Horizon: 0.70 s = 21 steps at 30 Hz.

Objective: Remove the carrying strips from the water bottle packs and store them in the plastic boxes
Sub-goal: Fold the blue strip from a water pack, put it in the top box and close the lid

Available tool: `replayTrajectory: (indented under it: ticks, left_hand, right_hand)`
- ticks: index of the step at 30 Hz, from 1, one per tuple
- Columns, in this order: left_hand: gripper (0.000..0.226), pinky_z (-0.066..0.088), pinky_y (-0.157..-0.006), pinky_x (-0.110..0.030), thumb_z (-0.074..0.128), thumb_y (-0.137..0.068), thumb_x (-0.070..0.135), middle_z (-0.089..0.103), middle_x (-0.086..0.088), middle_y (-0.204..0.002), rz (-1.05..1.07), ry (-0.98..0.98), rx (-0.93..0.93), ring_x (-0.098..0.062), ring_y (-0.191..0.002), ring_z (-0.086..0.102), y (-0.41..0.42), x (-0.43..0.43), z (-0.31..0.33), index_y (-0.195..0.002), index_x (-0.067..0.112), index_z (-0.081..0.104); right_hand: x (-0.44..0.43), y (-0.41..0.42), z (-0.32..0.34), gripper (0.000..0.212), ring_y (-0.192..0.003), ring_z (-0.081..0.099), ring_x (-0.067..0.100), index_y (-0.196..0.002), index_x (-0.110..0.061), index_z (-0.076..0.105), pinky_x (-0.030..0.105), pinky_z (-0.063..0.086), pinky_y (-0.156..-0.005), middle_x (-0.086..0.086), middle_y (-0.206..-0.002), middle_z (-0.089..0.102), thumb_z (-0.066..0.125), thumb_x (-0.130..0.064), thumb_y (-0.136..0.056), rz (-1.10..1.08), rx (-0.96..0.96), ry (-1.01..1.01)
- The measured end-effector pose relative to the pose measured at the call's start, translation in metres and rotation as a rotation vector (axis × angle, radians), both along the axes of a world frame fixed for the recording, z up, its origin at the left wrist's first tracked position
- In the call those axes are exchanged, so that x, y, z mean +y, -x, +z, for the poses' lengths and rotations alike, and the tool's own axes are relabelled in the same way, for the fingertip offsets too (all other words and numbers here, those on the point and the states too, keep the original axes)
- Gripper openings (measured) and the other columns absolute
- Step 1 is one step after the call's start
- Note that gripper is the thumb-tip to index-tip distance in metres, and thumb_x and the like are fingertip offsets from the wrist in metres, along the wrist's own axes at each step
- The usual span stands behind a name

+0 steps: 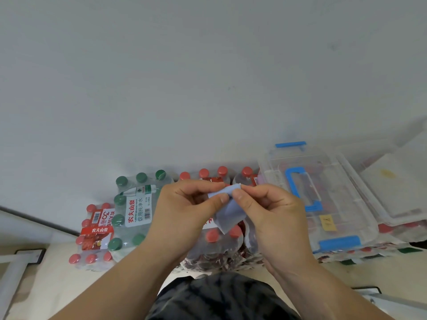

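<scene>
1. The left hand (184, 211) and right hand (275, 213) pinch a pale blue carrying strip (231, 210) between them.
2. Shrink-wrapped water bottle packs (136, 209) lie beneath.
3. A clear plastic box (328, 199) sits just right of the right hand.

Your one head camera looks forward and steeply down, close above your left hand (184, 211) and right hand (275, 215), with bottle packs (136, 204) beneath and the wall (208, 65) ahead.

two hands (184, 215) (275, 218), one blue strip (231, 211), one green-capped pack (136, 211), at least two red-capped packs (97, 236) (219, 245) and two plastic boxes (342, 199) (392, 188).
</scene>
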<state>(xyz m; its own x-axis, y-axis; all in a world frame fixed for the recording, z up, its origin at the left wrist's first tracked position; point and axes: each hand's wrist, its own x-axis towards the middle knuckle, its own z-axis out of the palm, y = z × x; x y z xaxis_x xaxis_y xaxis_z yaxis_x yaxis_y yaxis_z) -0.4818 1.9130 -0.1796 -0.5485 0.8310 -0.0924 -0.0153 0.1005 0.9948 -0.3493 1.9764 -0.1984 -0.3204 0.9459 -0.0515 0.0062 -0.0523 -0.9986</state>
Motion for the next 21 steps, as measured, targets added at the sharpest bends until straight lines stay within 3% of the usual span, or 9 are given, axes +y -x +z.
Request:
replayTrajectory:
  ticks: [2,6,11,13,16,19,21]
  left_hand:
    - [0.035,0.053,-0.061,-0.016,0.077,-0.077,-0.003,0.078,0.005,-0.074,-0.021,-0.019,0.032,-0.005,-0.068,0.072,-0.007,0.001,0.003,-0.073,0.031,0.081]
    - [0.030,0.052,-0.062,-0.014,0.077,-0.076,-0.004,0.078,0.006,-0.076,-0.017,-0.037,0.073,-0.004,-0.068,0.071,-0.011,0.004,0.002,-0.076,0.026,0.080]
    - [0.017,0.054,-0.064,-0.018,0.078,-0.074,0.000,0.077,0.000,-0.082,-0.030,-0.060,0.144,-0.011,-0.071,0.070,-0.013,0.006,-0.001,-0.083,0.014,0.080]
    - [0.019,0.056,-0.068,-0.020,0.078,-0.074,-0.003,0.077,-0.003,-0.085,-0.034,-0.081,0.135,-0.017,-0.077,0.071,-0.014,0.006,-0.001,-0.081,0.015,0.079]
    - [0.015,0.056,-0.071,-0.020,0.078,-0.074,0.002,0.078,-0.002,-0.086,0.004,-0.088,0.020,-0.014,-0.081,0.073,-0.012,0.008,0.000,-0.085,0.013,0.079]
    - [0.022,0.056,-0.071,-0.021,0.076,-0.068,0.021,0.078,-0.003,-0.087,0.033,-0.079,-0.050,-0.014,-0.082,0.073,-0.009,0.009,0.002,-0.088,0.012,0.079]
    - [0.019,0.054,-0.069,-0.021,0.076,-0.071,0.019,0.078,-0.002,-0.083,0.025,-0.053,-0.033,-0.013,-0.079,0.072,-0.008,0.010,0.003,-0.089,0.015,0.079]
  right_hand:
    - [0.002,-0.004,-0.001,0.003,-0.077,0.073,0.009,-0.073,-0.031,0.078,0.019,0.058,-0.072,-0.008,-0.076,0.077,0.077,-0.034,-0.072,0.002,0.001,-0.005]
    - [0.005,-0.009,-0.004,0.014,-0.071,0.069,0.011,-0.070,-0.027,0.077,0.018,0.054,-0.065,-0.005,-0.073,0.075,0.079,-0.020,-0.082,-0.002,-0.016,-0.030]
    - [0.007,-0.012,-0.006,0.012,-0.077,0.067,0.032,-0.073,-0.017,0.074,0.045,0.058,-0.071,0.007,-0.074,0.073,0.077,-0.019,-0.085,-0.008,0.011,-0.009]
    - [0.009,-0.011,-0.004,0.010,-0.074,0.067,0.028,-0.074,-0.019,0.074,0.043,0.057,-0.073,0.005,-0.075,0.073,0.077,-0.020,-0.083,0.003,0.044,-0.014]
    - [0.012,-0.009,-0.001,0.007,-0.074,0.068,0.013,-0.073,-0.029,0.074,0.032,0.058,-0.072,-0.002,-0.076,0.074,0.073,-0.036,-0.075,0.027,0.092,-0.016]
    - [0.015,-0.007,-0.003,0.002,-0.079,0.070,0.014,-0.071,-0.032,0.073,0.033,0.058,-0.075,-0.002,-0.079,0.074,0.073,-0.032,-0.073,0.023,0.164,0.018]
    - [0.017,-0.007,-0.004,0.001,-0.082,0.071,0.017,-0.072,-0.032,0.073,0.036,0.059,-0.077,-0.001,-0.081,0.075,0.074,-0.032,-0.073,0.026,0.176,0.004]
